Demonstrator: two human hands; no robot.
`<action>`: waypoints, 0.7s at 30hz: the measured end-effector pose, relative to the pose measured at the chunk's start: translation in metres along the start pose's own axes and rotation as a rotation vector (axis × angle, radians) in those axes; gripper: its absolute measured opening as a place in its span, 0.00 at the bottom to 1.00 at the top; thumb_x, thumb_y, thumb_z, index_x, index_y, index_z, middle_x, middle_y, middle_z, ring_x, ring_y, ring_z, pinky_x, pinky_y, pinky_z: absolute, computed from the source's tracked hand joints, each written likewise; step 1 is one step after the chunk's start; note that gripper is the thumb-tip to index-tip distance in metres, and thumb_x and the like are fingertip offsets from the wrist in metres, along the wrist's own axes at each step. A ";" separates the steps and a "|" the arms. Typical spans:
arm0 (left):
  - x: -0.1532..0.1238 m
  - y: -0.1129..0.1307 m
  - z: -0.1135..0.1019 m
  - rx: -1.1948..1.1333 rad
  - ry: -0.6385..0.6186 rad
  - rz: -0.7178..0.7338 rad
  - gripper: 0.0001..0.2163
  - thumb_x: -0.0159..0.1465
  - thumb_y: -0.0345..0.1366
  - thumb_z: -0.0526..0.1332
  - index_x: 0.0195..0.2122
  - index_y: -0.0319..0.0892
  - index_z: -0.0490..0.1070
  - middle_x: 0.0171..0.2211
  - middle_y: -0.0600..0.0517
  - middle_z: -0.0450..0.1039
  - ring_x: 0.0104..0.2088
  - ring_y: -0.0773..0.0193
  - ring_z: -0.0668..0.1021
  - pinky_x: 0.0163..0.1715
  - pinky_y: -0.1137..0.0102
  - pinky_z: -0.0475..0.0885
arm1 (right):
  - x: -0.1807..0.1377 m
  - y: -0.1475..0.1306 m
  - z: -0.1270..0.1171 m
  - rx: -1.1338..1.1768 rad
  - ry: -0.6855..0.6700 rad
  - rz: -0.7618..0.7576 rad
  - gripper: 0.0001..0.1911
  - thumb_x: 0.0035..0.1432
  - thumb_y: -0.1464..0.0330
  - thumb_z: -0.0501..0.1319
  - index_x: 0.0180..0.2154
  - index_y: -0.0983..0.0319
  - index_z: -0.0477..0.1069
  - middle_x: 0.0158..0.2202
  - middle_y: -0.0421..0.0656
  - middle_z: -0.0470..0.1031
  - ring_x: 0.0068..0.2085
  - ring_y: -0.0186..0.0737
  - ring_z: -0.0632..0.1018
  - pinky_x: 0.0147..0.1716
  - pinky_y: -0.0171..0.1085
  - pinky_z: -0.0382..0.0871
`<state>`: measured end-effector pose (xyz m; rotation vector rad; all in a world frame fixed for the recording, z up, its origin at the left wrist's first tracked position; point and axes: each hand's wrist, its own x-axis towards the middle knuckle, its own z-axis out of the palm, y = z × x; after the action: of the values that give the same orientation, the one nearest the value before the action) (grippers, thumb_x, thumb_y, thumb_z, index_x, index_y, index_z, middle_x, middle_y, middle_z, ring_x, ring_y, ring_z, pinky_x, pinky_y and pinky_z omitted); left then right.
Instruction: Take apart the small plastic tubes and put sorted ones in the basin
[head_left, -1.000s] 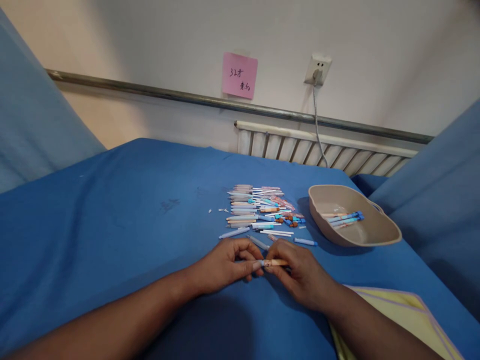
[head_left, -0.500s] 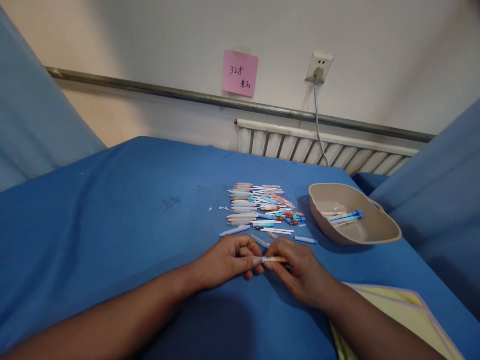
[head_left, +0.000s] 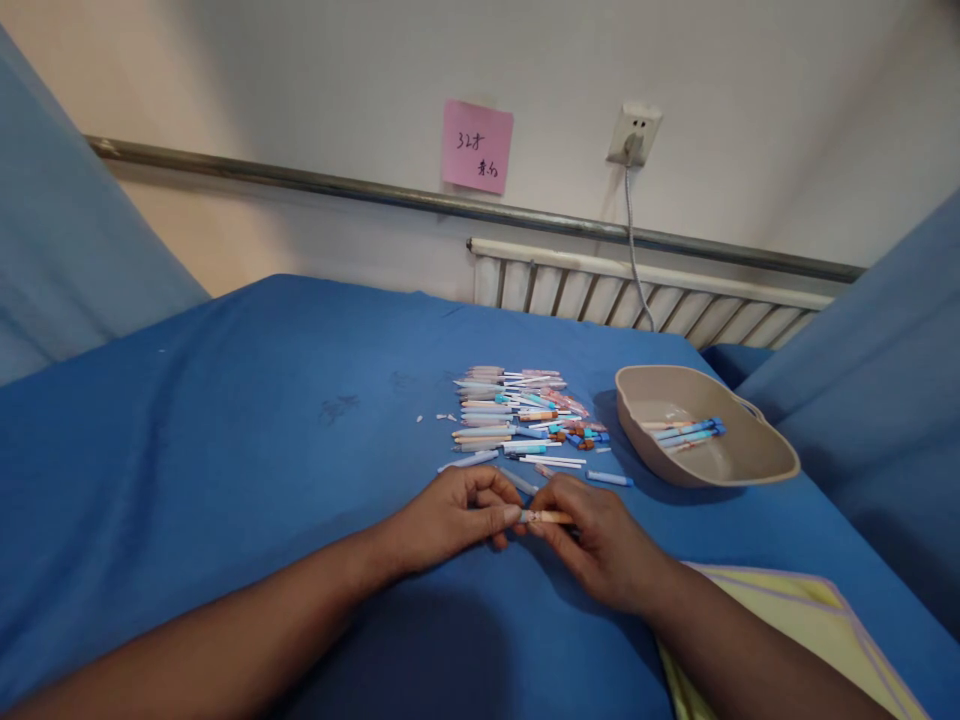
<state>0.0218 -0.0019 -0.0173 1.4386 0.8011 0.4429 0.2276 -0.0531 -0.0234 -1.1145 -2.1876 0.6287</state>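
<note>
Between my two hands is an orange-and-pale pen (head_left: 553, 517), lying nearly level above the blue cloth. My left hand (head_left: 469, 507) pinches its left end between thumb and fingers. My right hand (head_left: 592, 535) is closed round the right part, whose tip the fingers partly hide. Just beyond my hands lies a spread of pen parts (head_left: 484, 433): pale barrels, white refills and small blue and brown pieces. A grey-blue barrel (head_left: 519, 482) lies right behind my fingers, and a blue pen piece (head_left: 609, 479) rests to the right.
A beige basin (head_left: 720, 465) with several pens in it stands at the right. A yellow cloth (head_left: 780, 610) lies near my right forearm. Behind the blue-covered table (head_left: 300, 380) are a radiator (head_left: 570, 285), a metal rail and a plugged-in cable. Blue curtains hang at both sides.
My hands keep their hold in nearly the same place. The printed part of the pen looks slightly turned between my fingers. The whole view has shifted a little.
</note>
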 end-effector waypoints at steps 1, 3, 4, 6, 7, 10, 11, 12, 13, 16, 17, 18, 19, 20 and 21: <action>0.000 0.000 -0.002 0.005 -0.017 0.002 0.15 0.60 0.46 0.62 0.36 0.37 0.71 0.30 0.49 0.78 0.25 0.69 0.75 0.26 0.75 0.67 | 0.000 0.000 0.000 0.004 0.009 0.001 0.04 0.64 0.70 0.54 0.38 0.59 0.67 0.33 0.42 0.72 0.33 0.36 0.72 0.33 0.34 0.63; 0.001 -0.001 -0.005 0.016 -0.056 -0.002 0.19 0.63 0.50 0.56 0.35 0.36 0.72 0.31 0.47 0.78 0.24 0.69 0.75 0.23 0.76 0.66 | 0.000 0.001 -0.001 0.010 0.028 0.010 0.04 0.64 0.70 0.54 0.38 0.60 0.67 0.33 0.41 0.72 0.32 0.36 0.72 0.33 0.34 0.63; 0.001 -0.001 -0.006 0.025 -0.070 -0.010 0.21 0.64 0.51 0.53 0.34 0.36 0.72 0.30 0.47 0.78 0.22 0.70 0.74 0.21 0.76 0.65 | 0.000 0.002 -0.001 0.011 0.035 0.013 0.03 0.64 0.70 0.55 0.38 0.60 0.67 0.33 0.41 0.72 0.32 0.35 0.72 0.32 0.34 0.63; 0.001 -0.001 -0.007 0.053 -0.085 -0.043 0.22 0.64 0.52 0.52 0.31 0.36 0.73 0.26 0.48 0.77 0.19 0.71 0.71 0.20 0.76 0.64 | 0.000 0.003 -0.001 0.010 0.040 0.007 0.04 0.64 0.69 0.55 0.38 0.60 0.68 0.32 0.41 0.72 0.32 0.35 0.72 0.33 0.34 0.63; 0.001 -0.001 -0.007 0.068 -0.084 -0.066 0.22 0.64 0.52 0.53 0.29 0.36 0.73 0.25 0.49 0.76 0.19 0.72 0.70 0.20 0.76 0.64 | 0.000 0.004 -0.001 0.008 0.039 0.002 0.04 0.64 0.69 0.55 0.38 0.60 0.68 0.32 0.41 0.72 0.33 0.36 0.72 0.33 0.34 0.63; -0.001 0.001 -0.005 0.091 -0.062 -0.102 0.19 0.61 0.50 0.58 0.27 0.37 0.71 0.23 0.52 0.75 0.19 0.73 0.69 0.21 0.77 0.64 | 0.000 0.004 -0.001 0.004 0.018 -0.008 0.05 0.64 0.68 0.54 0.37 0.60 0.67 0.32 0.41 0.72 0.33 0.36 0.72 0.33 0.34 0.63; -0.001 0.001 -0.004 0.083 -0.050 -0.097 0.17 0.60 0.49 0.59 0.28 0.37 0.71 0.23 0.53 0.75 0.20 0.72 0.70 0.22 0.76 0.65 | 0.000 0.003 -0.001 0.002 0.008 -0.007 0.05 0.64 0.68 0.54 0.37 0.60 0.67 0.32 0.42 0.72 0.33 0.36 0.72 0.33 0.34 0.63; -0.001 0.002 -0.002 0.073 -0.038 -0.085 0.16 0.59 0.48 0.61 0.28 0.38 0.70 0.23 0.53 0.74 0.21 0.72 0.70 0.23 0.76 0.65 | 0.000 0.003 -0.001 -0.001 0.001 -0.005 0.05 0.64 0.68 0.54 0.37 0.60 0.67 0.32 0.42 0.72 0.33 0.36 0.72 0.33 0.35 0.63; -0.002 0.002 -0.001 0.065 -0.026 -0.067 0.15 0.58 0.47 0.63 0.29 0.38 0.70 0.23 0.54 0.74 0.22 0.71 0.71 0.23 0.76 0.65 | 0.000 0.003 -0.001 -0.005 -0.002 -0.003 0.05 0.64 0.69 0.54 0.37 0.60 0.67 0.32 0.42 0.73 0.33 0.36 0.73 0.33 0.35 0.64; -0.002 0.002 0.002 0.089 0.027 0.008 0.13 0.56 0.44 0.65 0.30 0.38 0.71 0.22 0.55 0.72 0.24 0.70 0.70 0.25 0.76 0.64 | 0.000 0.002 -0.002 -0.018 -0.006 0.016 0.05 0.64 0.68 0.54 0.37 0.60 0.68 0.33 0.43 0.74 0.34 0.37 0.73 0.35 0.36 0.65; -0.002 0.002 0.003 0.104 0.049 0.038 0.12 0.55 0.43 0.66 0.29 0.38 0.72 0.22 0.56 0.71 0.24 0.70 0.69 0.25 0.75 0.64 | 0.000 0.002 -0.002 -0.017 -0.005 0.028 0.05 0.64 0.68 0.54 0.37 0.60 0.68 0.32 0.42 0.74 0.34 0.37 0.73 0.35 0.36 0.65; -0.001 0.002 0.003 0.120 0.070 0.067 0.11 0.55 0.42 0.66 0.29 0.39 0.72 0.23 0.56 0.70 0.25 0.70 0.69 0.26 0.75 0.64 | 0.000 0.002 -0.002 -0.013 -0.005 0.039 0.05 0.64 0.68 0.54 0.36 0.60 0.68 0.32 0.42 0.74 0.33 0.37 0.74 0.35 0.36 0.65; -0.002 0.003 0.004 0.137 0.090 0.092 0.10 0.55 0.41 0.66 0.29 0.39 0.72 0.23 0.56 0.70 0.26 0.70 0.70 0.28 0.75 0.65 | 0.001 0.002 -0.001 -0.007 -0.002 0.050 0.06 0.64 0.68 0.54 0.35 0.60 0.68 0.31 0.41 0.74 0.33 0.37 0.74 0.34 0.36 0.65; -0.002 0.003 0.004 0.156 0.107 0.109 0.09 0.55 0.40 0.66 0.29 0.39 0.73 0.24 0.56 0.70 0.27 0.69 0.70 0.29 0.74 0.66 | 0.001 0.002 -0.001 0.003 0.001 0.059 0.06 0.64 0.67 0.54 0.35 0.60 0.68 0.31 0.41 0.74 0.33 0.37 0.74 0.34 0.36 0.65; -0.002 0.004 0.003 0.175 0.121 0.120 0.09 0.55 0.40 0.66 0.29 0.39 0.73 0.25 0.55 0.70 0.28 0.69 0.70 0.30 0.74 0.66 | 0.002 0.002 0.000 0.014 0.010 0.068 0.06 0.64 0.67 0.55 0.35 0.60 0.68 0.30 0.41 0.74 0.33 0.37 0.74 0.34 0.35 0.65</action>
<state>0.0238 -0.0051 -0.0134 1.6404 0.8701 0.5664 0.2277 -0.0509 -0.0241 -1.1863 -2.1410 0.6650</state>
